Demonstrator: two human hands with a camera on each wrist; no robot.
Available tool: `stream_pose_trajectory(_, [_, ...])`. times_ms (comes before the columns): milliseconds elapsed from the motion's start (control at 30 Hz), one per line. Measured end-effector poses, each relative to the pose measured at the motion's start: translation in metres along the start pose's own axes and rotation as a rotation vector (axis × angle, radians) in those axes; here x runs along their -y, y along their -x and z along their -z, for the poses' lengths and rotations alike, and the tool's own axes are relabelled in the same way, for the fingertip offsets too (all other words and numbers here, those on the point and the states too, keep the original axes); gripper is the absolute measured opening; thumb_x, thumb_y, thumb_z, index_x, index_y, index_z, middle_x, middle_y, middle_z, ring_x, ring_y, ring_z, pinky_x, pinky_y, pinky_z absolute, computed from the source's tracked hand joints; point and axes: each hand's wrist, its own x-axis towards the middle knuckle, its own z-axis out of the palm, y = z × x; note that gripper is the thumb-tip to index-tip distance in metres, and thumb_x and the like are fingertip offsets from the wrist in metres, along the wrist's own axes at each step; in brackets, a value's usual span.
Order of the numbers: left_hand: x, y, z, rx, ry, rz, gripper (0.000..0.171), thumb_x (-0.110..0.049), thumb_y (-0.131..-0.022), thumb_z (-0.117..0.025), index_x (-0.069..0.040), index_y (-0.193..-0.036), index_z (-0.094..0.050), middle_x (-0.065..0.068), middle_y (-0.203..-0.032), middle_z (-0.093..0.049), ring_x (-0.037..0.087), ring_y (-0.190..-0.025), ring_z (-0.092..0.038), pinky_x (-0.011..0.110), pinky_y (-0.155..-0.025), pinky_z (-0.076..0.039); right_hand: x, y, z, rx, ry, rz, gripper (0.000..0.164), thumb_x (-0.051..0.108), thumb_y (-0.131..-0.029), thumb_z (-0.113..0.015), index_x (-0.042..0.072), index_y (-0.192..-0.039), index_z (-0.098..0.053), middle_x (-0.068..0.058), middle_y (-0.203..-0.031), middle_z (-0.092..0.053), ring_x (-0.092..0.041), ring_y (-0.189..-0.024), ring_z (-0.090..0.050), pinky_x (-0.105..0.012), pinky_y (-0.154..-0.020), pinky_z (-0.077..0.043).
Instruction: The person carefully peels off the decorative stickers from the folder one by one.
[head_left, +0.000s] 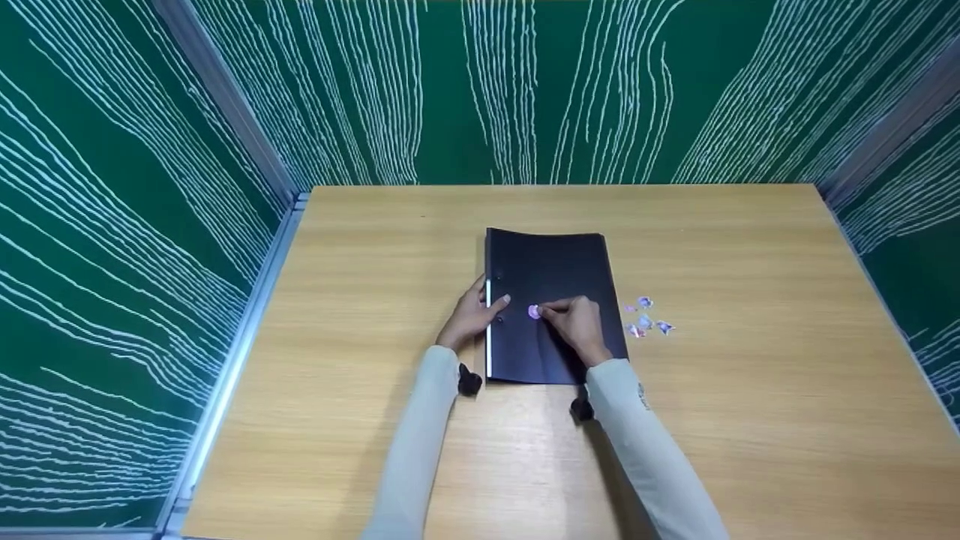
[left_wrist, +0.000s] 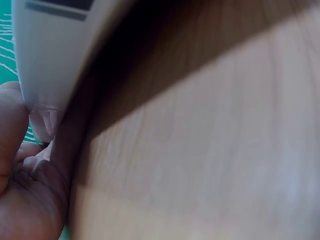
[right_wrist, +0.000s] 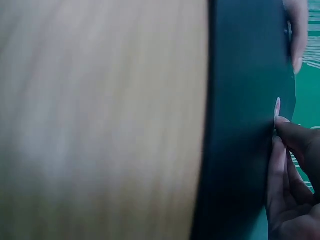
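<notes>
A black folder (head_left: 551,262) lies upright before me on the wooden table, its left edge pale. My left hand (head_left: 469,319) grips that left edge, the thumb on the cover; the left wrist view shows fingers (left_wrist: 37,172) at the edge's other side. Over the middle of the cover, my right hand (head_left: 579,322) pinches a small round pink-purple sticker (head_left: 533,311) between thumb and fingertips. In the right wrist view the sticker (right_wrist: 277,106) appears almost edge-on, close to the cover; whether it touches cannot be told.
Several small pink and purple cut-out stickers (head_left: 645,322) lie on the table (head_left: 750,390) just right of the folder. Green walls with white wavy lines (head_left: 517,90) rise behind the table and on both sides. A metal rail (head_left: 244,337) runs along the left.
</notes>
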Motion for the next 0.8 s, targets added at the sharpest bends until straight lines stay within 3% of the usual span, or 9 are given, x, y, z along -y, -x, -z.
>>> stream_pose_trajectory(67, [0.0002,-0.0001,-0.0001,-0.006,-0.011,0.002,0.073,-0.028,-0.097,-0.064,-0.016,-0.158,-0.026,0.016,-0.153,-0.046,0.023,-0.109,-0.069,0.031,-0.091,-0.057,0.0006,0.0004,-0.0016,-0.003,0.007,0.018,0.012,0.023,-0.087,-0.078,0.012,-0.091,-0.083,-0.010,-0.094,-0.078,-0.024,-0.092,-0.075,-0.042,-0.082,-0.059])
stream_pose_trajectory(200, [0.0019,-0.0002,-0.0008,-0.004,-0.043,0.011,0.075,-0.031,-0.097,-0.063,-0.017,-0.159,-0.023,0.015,-0.154,-0.044,0.023,-0.118,-0.065,0.031,-0.097,-0.054,0.0014,0.0019,-0.0040,-0.023,0.020,0.025,0.012,0.021,-0.087,-0.078,0.011,-0.090,-0.082,-0.010,-0.092,-0.079,-0.023,-0.088,-0.075,-0.043,-0.079,-0.059])
stream_pose_trajectory(567, [0.0003,0.0018,0.0004,-0.005,-0.066,0.018,0.074,-0.033,-0.097,-0.063,-0.019,-0.159,-0.024,0.015,-0.145,-0.056,0.018,-0.096,-0.072,0.031,-0.092,-0.056,0.0055,0.0015,-0.0040,0.061,0.099,-0.124,0.016,0.033,-0.091,-0.072,0.017,-0.091,-0.075,-0.001,-0.088,-0.076,-0.021,-0.083,-0.068,-0.045,-0.079,-0.051])
stream_pose_trajectory(800, [-0.0009,0.0012,0.0012,-0.012,-0.058,0.005,0.071,-0.029,-0.098,-0.062,-0.020,-0.158,-0.027,0.013,-0.137,-0.062,0.014,-0.077,-0.071,0.031,-0.083,-0.058,0.0069,-0.0008,-0.0044,0.089,0.131,-0.136,0.013,0.029,-0.091,-0.065,0.019,-0.091,-0.074,0.001,-0.088,-0.074,-0.022,-0.085,-0.068,-0.046,-0.078,-0.051])
